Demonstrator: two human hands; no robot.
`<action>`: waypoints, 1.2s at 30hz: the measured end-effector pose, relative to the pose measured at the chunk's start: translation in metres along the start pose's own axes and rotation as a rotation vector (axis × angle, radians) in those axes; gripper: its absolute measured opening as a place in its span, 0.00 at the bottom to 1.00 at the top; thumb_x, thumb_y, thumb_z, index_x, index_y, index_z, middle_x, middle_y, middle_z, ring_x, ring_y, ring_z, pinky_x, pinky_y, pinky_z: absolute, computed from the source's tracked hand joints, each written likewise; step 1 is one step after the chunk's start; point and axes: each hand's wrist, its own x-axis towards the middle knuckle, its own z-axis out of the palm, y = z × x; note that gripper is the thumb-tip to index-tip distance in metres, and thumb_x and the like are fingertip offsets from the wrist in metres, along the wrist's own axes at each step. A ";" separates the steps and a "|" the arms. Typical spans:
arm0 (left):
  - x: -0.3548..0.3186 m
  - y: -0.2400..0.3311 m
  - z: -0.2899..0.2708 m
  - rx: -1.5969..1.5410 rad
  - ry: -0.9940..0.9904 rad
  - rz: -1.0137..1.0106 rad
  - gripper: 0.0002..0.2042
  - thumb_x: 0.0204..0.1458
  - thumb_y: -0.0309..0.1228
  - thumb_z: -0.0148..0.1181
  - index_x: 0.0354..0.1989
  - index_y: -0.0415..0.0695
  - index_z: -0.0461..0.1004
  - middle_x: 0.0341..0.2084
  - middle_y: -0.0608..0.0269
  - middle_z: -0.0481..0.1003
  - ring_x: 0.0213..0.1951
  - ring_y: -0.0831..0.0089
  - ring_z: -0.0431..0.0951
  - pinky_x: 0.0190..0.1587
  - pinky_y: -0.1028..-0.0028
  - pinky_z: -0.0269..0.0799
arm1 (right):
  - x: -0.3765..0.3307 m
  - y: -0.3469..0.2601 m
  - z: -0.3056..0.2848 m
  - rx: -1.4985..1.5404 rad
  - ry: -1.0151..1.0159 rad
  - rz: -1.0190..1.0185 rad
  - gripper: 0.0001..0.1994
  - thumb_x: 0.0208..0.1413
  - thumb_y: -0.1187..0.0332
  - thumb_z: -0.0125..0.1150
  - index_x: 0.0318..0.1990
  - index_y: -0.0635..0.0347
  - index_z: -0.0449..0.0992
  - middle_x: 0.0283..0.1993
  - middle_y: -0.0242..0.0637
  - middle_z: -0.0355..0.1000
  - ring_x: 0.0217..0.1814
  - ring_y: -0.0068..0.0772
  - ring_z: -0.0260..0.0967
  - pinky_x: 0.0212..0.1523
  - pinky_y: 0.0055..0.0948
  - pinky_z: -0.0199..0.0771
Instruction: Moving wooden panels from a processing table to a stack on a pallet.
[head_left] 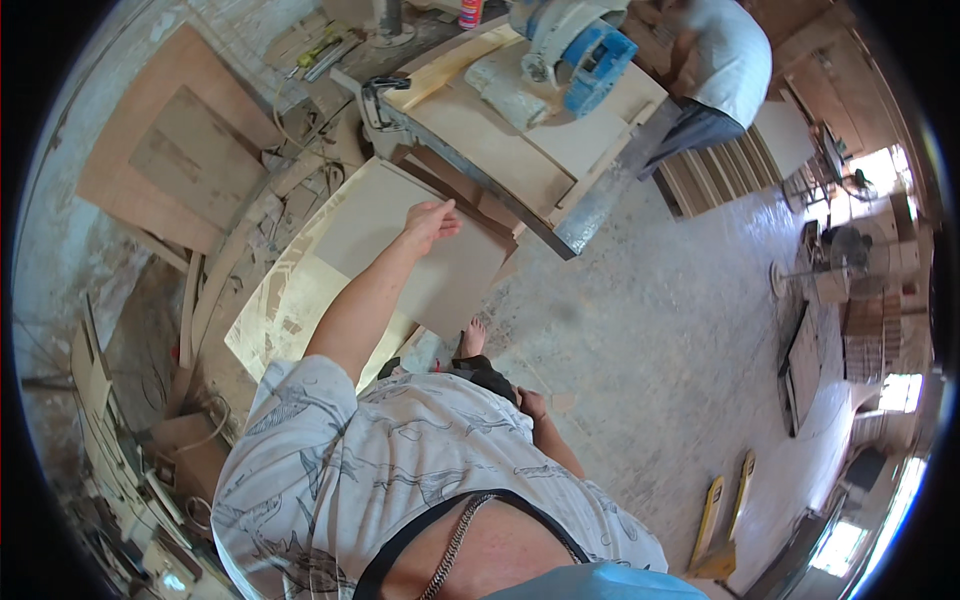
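Observation:
My left hand point(432, 222) reaches forward over a stack of pale boards. Its fingers stretch out together, pointing right, with nothing visible in them. Under it lies a grey-beige board point(385, 215); I cannot tell whether the hand touches it. A cream, dusty board point(290, 300) shows along the left of the stack. My right hand point(532, 403) is low at my right side, next to dark clothing point(490, 380). Most of its fingers are hidden, so what it holds, if anything, does not show.
A worktable point(480, 150) carrying a blue-and-white machine point(595, 65) stands ahead. Beyond it a person point(730, 60) bends near stacked panels point(725, 170). A large wooden panel point(180, 140) leans at the left among offcuts. A yellow pallet jack point(715, 530) stands lower right.

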 end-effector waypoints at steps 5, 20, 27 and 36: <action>0.025 0.007 0.016 -0.062 -0.017 -0.017 0.15 0.50 0.34 0.59 0.36 0.37 0.64 0.30 0.55 0.70 0.33 0.66 0.76 0.35 0.71 0.76 | -0.008 -0.004 -0.009 0.042 0.188 -0.049 0.13 0.38 0.67 0.57 0.36 0.53 0.73 0.30 0.44 0.73 0.34 0.46 0.72 0.32 0.37 0.70; 0.089 0.024 0.065 -0.275 0.092 -0.020 0.28 0.43 0.36 0.66 0.46 0.32 0.58 0.33 0.55 0.68 0.36 0.63 0.74 0.36 0.67 0.76 | -0.021 -0.018 -0.095 1.439 0.064 0.700 0.14 0.50 0.65 0.53 0.39 0.66 0.71 0.30 0.38 0.69 0.29 0.33 0.68 0.31 0.30 0.70; 0.100 0.018 0.060 -0.305 0.102 -0.020 0.19 0.48 0.33 0.61 0.45 0.40 0.64 0.41 0.57 0.69 0.42 0.65 0.72 0.41 0.62 0.73 | -0.035 -0.002 -0.063 1.556 0.044 0.731 0.13 0.50 0.67 0.53 0.37 0.71 0.68 0.26 0.42 0.66 0.22 0.32 0.65 0.19 0.29 0.62; 0.028 -0.007 -0.003 -0.265 0.114 0.033 0.14 0.48 0.30 0.61 0.41 0.41 0.66 0.40 0.60 0.70 0.40 0.68 0.72 0.38 0.65 0.73 | -0.031 -0.037 -0.079 1.433 0.047 0.697 0.14 0.51 0.68 0.51 0.40 0.70 0.69 0.29 0.41 0.68 0.28 0.35 0.68 0.28 0.31 0.69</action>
